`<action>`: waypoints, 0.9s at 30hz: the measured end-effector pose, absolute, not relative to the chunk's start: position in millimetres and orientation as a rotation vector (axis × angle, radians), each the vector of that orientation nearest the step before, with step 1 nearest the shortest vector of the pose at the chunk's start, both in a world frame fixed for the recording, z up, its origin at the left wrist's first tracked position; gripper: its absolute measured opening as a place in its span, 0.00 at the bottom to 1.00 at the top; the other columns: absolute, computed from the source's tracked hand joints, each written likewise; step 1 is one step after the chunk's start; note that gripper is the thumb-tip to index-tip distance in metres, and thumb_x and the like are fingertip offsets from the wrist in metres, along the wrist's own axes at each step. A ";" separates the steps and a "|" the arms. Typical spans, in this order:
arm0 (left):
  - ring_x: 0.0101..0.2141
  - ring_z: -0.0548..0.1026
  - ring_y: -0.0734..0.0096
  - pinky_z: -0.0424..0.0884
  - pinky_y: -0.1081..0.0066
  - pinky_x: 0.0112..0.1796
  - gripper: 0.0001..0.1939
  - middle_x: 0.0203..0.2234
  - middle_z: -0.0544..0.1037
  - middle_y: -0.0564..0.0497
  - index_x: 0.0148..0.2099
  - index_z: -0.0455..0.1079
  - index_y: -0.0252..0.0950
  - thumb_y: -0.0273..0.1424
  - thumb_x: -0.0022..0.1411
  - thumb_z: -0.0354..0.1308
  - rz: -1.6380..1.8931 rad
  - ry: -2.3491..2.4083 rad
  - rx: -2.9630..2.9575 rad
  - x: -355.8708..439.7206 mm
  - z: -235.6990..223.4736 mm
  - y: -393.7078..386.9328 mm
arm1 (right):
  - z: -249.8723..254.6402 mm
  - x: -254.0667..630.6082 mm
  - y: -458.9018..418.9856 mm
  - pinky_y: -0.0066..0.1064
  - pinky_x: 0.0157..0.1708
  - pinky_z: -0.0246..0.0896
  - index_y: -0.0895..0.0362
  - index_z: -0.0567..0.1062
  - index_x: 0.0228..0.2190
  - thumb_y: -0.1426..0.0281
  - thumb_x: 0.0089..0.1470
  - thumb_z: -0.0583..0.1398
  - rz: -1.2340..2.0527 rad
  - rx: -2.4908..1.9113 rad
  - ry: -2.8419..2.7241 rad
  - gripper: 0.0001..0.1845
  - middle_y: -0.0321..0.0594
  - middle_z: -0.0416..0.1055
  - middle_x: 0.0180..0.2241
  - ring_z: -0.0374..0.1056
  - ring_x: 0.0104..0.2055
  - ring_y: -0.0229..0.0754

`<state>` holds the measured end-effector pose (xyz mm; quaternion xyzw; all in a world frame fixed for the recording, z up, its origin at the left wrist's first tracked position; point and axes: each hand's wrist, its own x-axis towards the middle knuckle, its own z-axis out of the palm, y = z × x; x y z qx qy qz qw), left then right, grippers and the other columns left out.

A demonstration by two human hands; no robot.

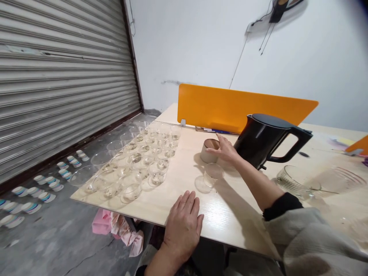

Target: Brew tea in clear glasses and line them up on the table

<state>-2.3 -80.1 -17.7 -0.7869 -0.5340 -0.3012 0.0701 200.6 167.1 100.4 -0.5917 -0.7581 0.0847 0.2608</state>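
My right hand (225, 149) reaches across the table to a short grey round container (207, 155). Its thumb lies across the near side and its fingers curve round the far right side of the rim. The container stands upright and looks brownish inside. Just in front of it stands a small clear plastic cup (214, 175). Near the front edge, my left hand (184, 222) rests palm down on the tabletop, fingers stretched out and holding nothing. Left of both hands, several clear cups (158, 166) stand in rows, many with small dark bits at the bottom.
A black electric kettle (253, 138) stands beside my right forearm. Farther right are a ribbed glass (290, 178) and stacked clear cups (336, 180) lying on their side. An orange divider (212, 105) runs behind. Small striped paper cups (47, 197) stand on the floor, left.
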 end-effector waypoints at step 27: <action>0.68 0.63 0.52 0.66 0.50 0.64 0.37 0.66 0.68 0.37 0.73 0.52 0.35 0.43 0.70 0.59 -1.334 -1.577 -2.561 -7.8 5.4 -86.5 | 132.7 237.2 -48.6 0.55 0.52 0.70 0.40 0.68 0.64 0.47 0.52 0.67 0.066 -1.378 -2.070 0.40 0.47 0.71 0.56 0.70 0.56 0.65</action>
